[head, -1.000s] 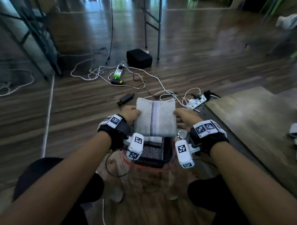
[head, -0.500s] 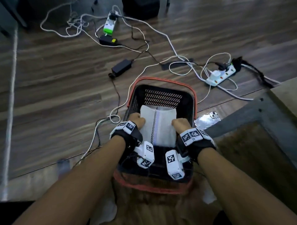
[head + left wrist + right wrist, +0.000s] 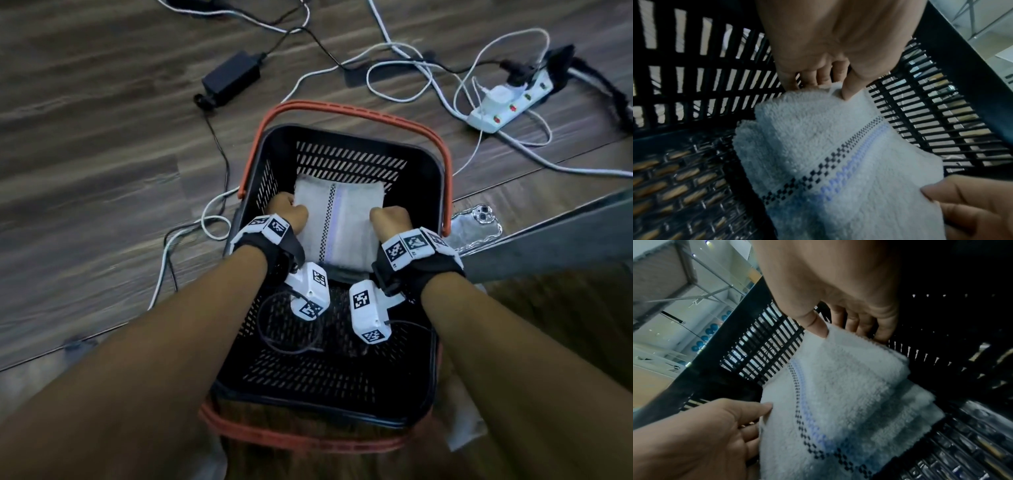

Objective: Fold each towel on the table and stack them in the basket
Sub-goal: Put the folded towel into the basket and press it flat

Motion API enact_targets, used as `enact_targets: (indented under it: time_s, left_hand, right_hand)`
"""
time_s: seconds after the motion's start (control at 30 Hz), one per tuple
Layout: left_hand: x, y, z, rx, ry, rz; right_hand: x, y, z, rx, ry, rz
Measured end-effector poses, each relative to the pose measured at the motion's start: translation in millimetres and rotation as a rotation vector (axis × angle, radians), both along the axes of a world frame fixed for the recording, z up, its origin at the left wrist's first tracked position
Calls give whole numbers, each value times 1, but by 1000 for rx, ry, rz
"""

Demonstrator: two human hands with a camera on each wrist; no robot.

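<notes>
Both hands reach down inside the black basket, which stands on the wooden floor with its orange handles folded out over the rim. Between them they hold a folded white towel low in the basket's far half, near the slotted far wall. The left hand grips the towel's left edge: in the left wrist view its thumb presses on top of the cloth while the fingers curl underneath. The right hand grips the opposite edge the same way, thumb above and fingers below. A dark checked stripe with a pale blue band beside it runs along the middle of the towel, from the basket's far wall toward the person. The wrist views show further white layers under the held fold; whether they are part of it or another towel cannot be told. Beyond the basket lie a black power adapter and white cables, and far to its right a white power strip. Just right of the basket a phone in a clear case lies on the floor.
</notes>
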State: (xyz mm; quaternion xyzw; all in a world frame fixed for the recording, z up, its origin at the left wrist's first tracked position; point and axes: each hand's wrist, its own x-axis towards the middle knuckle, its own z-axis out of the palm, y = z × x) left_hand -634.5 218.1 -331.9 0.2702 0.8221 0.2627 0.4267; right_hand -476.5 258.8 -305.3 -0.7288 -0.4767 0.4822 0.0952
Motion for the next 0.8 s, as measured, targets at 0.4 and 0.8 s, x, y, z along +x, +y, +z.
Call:
enact_targets:
  time_s: [0.4,0.8]
  left_hand:
    - [16,-5,-6,146,255,-140]
    - [31,-21,-58,79,688,-648]
  right_hand:
    - [-17,-18,-1,290,-200,89]
    - [-17,-33,-73,501,-450,424]
